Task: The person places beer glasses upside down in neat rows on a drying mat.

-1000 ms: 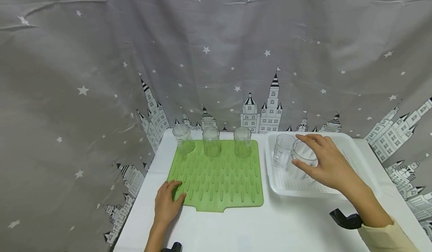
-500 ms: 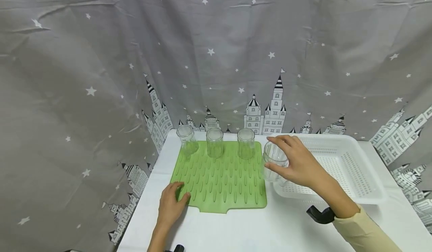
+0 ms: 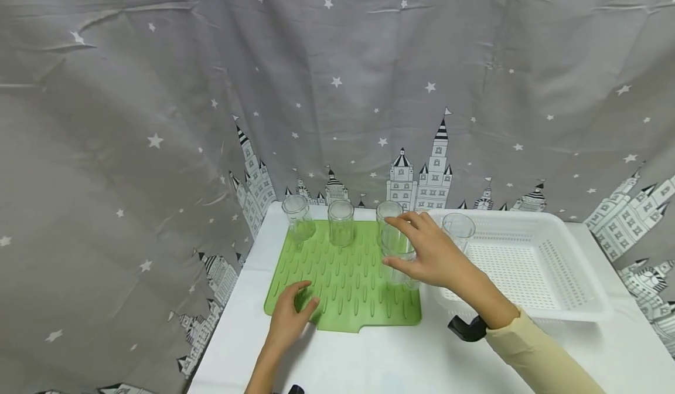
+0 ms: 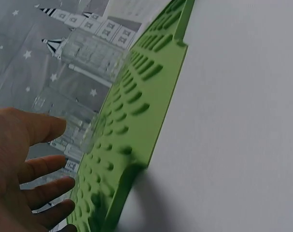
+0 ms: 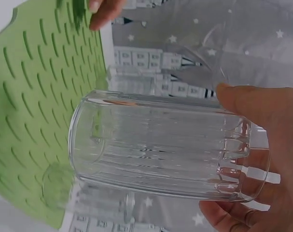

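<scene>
My right hand [image 3: 440, 259] grips a clear drinking glass [image 3: 399, 246] over the right part of the green ridged mat [image 3: 343, 291]. In the right wrist view thumb and fingers hold this glass [image 5: 156, 145] around its thick base end, with the rim toward the mat; whether it touches the mat I cannot tell. My left hand [image 3: 287, 319] is at the mat's front left corner, fingers relaxed and holding nothing; the left wrist view shows this hand [image 4: 20, 169] with fingers apart. Along the mat's back edge stand three glasses: left [image 3: 300, 221], middle [image 3: 341, 224] and right [image 3: 389, 209], partly hidden.
A white perforated basket [image 3: 577, 312] stands right of the mat, with another clear glass [image 3: 459, 227] at its left end, partly behind my right hand. A grey curtain [image 3: 337, 112] with stars and castles hangs behind the white table [image 3: 401, 362].
My right hand has carried the glass leftward from the basket to over the mat. The left hand has shifted slightly right, away from the mat's left edge. The view has drifted a little.
</scene>
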Available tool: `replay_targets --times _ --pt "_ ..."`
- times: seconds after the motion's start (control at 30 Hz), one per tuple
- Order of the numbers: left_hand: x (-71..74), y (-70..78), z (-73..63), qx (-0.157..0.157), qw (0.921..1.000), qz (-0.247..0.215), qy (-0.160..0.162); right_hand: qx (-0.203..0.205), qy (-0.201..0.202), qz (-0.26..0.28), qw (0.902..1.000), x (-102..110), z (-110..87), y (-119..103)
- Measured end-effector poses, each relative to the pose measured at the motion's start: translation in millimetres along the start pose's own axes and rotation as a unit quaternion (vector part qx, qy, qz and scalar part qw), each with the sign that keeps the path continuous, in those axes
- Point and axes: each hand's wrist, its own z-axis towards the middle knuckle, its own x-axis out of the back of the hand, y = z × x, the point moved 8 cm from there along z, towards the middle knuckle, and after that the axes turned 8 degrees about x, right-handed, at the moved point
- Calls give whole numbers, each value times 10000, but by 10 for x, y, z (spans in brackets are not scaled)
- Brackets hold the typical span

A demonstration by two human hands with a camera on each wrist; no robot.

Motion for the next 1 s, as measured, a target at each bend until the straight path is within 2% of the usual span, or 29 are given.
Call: replay_targets --times 0.27,0.57,0.77,1.0 --pt "-170 163 -51 -163 9983 -448 -328 229 -112 128 9996 -218 146 -199" --pt "-349 373 -131 -599 9867 -1278 -806 589 -151 68 9981 -366 238 -386" --pt "-422 481 -147 -803 9798 -1584 -915 718 -264 125 9970 -485 266 -474" --pt "-490 525 -161 -796 9755 -1786 -1008 898 -335 93 9953 -622 305 -580"
